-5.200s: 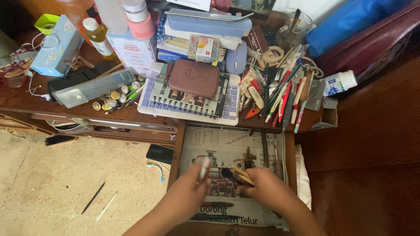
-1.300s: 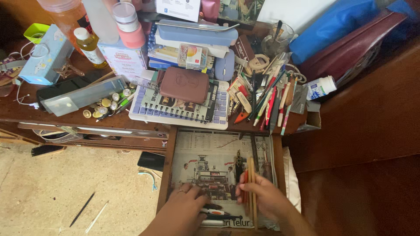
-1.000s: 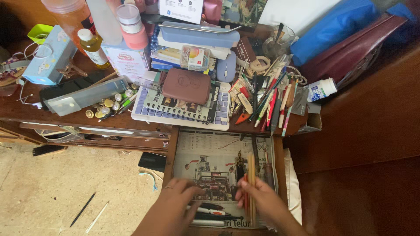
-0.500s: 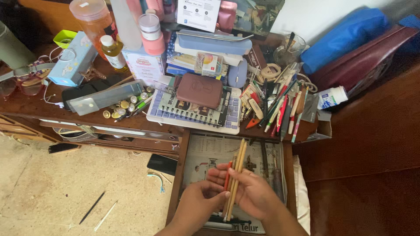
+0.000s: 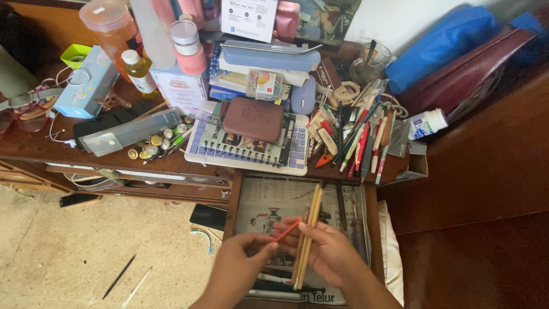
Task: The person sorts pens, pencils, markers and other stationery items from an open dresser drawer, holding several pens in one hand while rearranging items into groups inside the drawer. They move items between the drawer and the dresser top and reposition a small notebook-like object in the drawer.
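Pale wooden sticks [image 5: 307, 229], thin and straight like chopsticks or brush handles, lay bundled in the right hand [image 5: 331, 257]. Their long axis ran almost straight away from the person, tips toward the bench [image 5: 34, 151] and lower ends dropping past the fingers toward the open drawer [image 5: 231, 200]. The right hand's grip was closed around the bundle at about its middle, fingers curled over the front.

A slim red pencil [image 5: 287, 231] slanted between the two hands, its upper end lying against the sticks and its lower end pinched between the thumb and fingertips of the left hand [image 5: 243, 269]. That grip was closed to a narrow pinch on the pencil. The left hand sat just beside the right, a little lower and to its left, so the pencil bridged the small gap between them; the sticks lay up and to the right of the left hand's pinch.

Both hands hovered over the drawer, which was lined with newspaper [image 5: 274, 197] and held a few pens near its front edge. Above it on the bench lay a keyboard [image 5: 246, 154] and a heap of pencils and pens [image 5: 357, 140].
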